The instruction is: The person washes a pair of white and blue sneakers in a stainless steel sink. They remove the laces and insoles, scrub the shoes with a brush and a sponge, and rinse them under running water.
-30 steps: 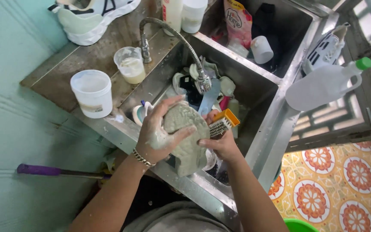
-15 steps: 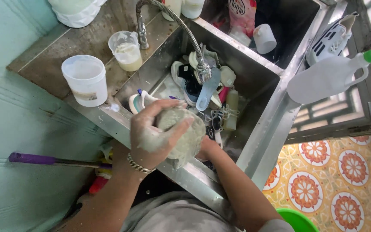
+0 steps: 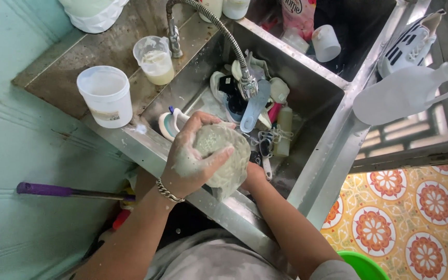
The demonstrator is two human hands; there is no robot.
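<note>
My left hand (image 3: 190, 158), covered in suds and wearing a bracelet, grips a grey soapy shoe (image 3: 232, 161) above the front rim of a steel sink (image 3: 317, 171). The thumb lies across the shoe's side. My right hand (image 3: 253, 177) sits under and behind the shoe. Only its wrist and the heel of the palm show, so what its fingers hold is hidden.
A flexible faucet (image 3: 247, 85) hangs over the basin, which holds shoes (image 3: 229, 93), a blue spoon-shaped tool and small bottles. A white tub (image 3: 107, 96) and a measuring cup (image 3: 156, 59) stand on the counter. A white jug (image 3: 405, 93) and a sneaker (image 3: 410, 46) rest at right. A purple-handled tool (image 3: 53, 191) lies at left.
The shoe has turned in my left hand and dropped slightly toward the rim. The brush seen in my right hand one second ago is now hidden behind the shoe.
</note>
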